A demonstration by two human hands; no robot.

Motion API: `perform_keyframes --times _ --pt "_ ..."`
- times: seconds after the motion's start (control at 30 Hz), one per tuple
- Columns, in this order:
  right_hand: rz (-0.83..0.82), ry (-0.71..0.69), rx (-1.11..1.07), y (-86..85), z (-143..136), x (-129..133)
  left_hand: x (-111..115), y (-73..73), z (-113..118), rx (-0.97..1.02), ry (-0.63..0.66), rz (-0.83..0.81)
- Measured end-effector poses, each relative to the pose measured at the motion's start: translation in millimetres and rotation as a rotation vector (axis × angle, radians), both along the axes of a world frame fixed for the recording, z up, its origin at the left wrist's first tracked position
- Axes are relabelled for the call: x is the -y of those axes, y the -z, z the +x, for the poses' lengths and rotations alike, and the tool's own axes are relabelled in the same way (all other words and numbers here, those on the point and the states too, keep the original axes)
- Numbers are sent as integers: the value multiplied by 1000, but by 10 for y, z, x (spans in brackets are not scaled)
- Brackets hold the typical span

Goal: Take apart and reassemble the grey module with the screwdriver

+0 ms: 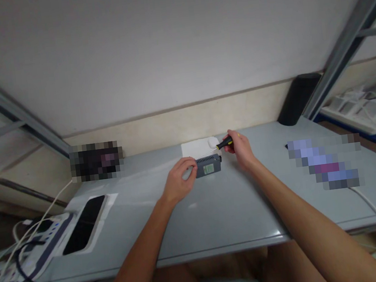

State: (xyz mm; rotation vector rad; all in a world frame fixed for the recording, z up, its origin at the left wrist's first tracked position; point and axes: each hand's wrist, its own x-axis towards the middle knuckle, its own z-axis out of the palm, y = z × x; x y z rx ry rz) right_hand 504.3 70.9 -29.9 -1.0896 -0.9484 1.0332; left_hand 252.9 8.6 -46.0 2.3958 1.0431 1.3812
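A small dark grey box with a vented top edge and a greenish label stands on the grey table. The fingers of my left hand are closed around its left end. In my right hand is a screwdriver with a black and yellow handle, its thin metal shaft slanting down to the left along the box's top. The tip is close to my left fingertips, and I cannot see exactly what it touches. Behind the box lies a white sheet with a small pale rounded item at its right.
On the left are a black-screened phone and a white power strip with tangled cables. A black cylinder stands at the back right. Blurred-out items lie at left and right; a white cable hangs over the front edge.
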Motion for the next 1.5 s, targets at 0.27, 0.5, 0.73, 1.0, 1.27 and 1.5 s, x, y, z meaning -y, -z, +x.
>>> perform_keyframes --times 0.27,0.5,0.73,1.0,1.27,1.5 --pt "8 122 -52 41 109 -84 14 -7 -3 28 -8 -37" --pt "72 197 113 134 158 -138 -16 -14 -45 57 -5 -43" --pt "131 16 279 251 -2 -101 1 -40 -96 61 -26 -88" --pt "134 -182 260 297 -138 -47 -173 43 -274 135 -316 -152" --pt "122 -289 235 306 -149 -20 -231 185 -286 -33 -288 -156" --pt "127 -231 260 316 -130 -50 -220 106 -296 4 -332 -124"
